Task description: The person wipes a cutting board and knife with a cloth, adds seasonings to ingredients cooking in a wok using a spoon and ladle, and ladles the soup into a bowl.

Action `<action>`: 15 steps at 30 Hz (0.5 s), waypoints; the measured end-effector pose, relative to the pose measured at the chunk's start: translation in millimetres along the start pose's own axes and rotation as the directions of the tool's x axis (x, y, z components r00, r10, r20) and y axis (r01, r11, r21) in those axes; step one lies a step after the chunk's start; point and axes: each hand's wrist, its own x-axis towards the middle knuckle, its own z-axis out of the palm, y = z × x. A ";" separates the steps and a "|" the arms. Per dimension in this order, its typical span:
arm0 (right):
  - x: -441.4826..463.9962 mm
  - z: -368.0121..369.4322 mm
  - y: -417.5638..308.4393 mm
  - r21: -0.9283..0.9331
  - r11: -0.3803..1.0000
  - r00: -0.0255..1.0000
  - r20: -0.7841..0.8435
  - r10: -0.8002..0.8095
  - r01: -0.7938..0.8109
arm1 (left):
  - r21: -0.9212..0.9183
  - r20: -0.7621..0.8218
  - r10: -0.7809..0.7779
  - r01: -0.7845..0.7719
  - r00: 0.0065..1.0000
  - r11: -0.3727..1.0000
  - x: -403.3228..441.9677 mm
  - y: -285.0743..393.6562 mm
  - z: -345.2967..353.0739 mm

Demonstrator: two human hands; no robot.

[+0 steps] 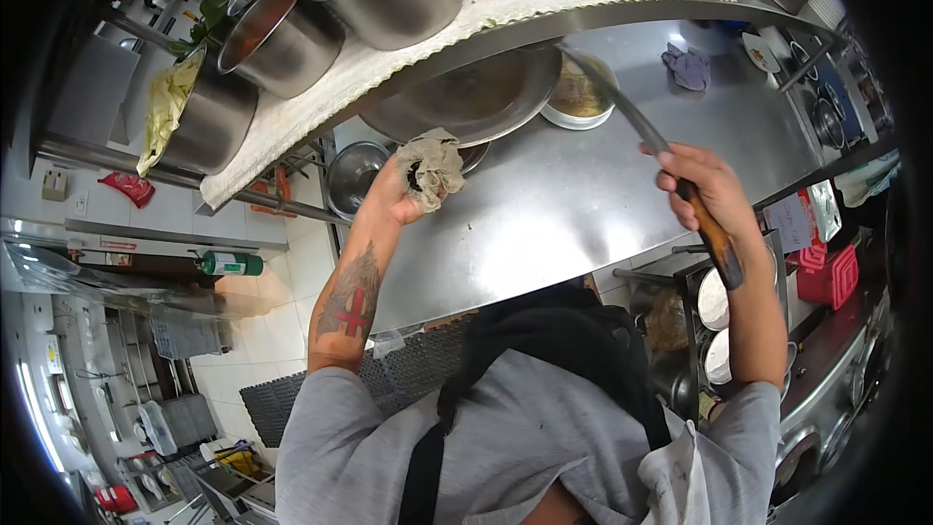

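My left hand [391, 196] is closed around a crumpled, stained beige cloth [437, 160], which lies against the near rim of a wide dark wok [457, 107]. Whether the cloth wraps a wok handle is hidden. In my right hand [714, 185] is a long-handled metal utensil [632, 115] with a worn wooden grip. Its shaft slants up and left to the wok's right side, over a white round container [580, 107] with yellowish-brown food. The shelf edge hides the utensil's head, so its kind does not show.
A steel worktable [544, 224] spans the middle. Above its far side runs a shelf with a white towel [486, 19] and several steel pots [389, 0]. A purple cloth [687, 68] lies at the right, and a steel bowl [357, 178] at the left.
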 end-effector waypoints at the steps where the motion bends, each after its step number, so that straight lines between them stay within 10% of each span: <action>1: -4.4 -6.4 1.1 -0.014 1.000 0.999 -0.052 -0.011 0.011 | 0.003 0.048 -0.023 0.023 0.999 1.000 0.0 6.3 -10.8; 11: -11.2 -49.7 39.6 -0.146 0.986 0.970 -0.241 0.039 -0.076 | 0.009 0.274 -0.092 0.093 0.957 0.996 -49.9 21.2 -41.1; 15: -4.5 -43.1 57.9 -0.321 0.940 0.942 -0.337 0.002 -0.117 | 0.103 0.030 0.068 -0.070 0.997 0.992 -85.3 5.1 -39.2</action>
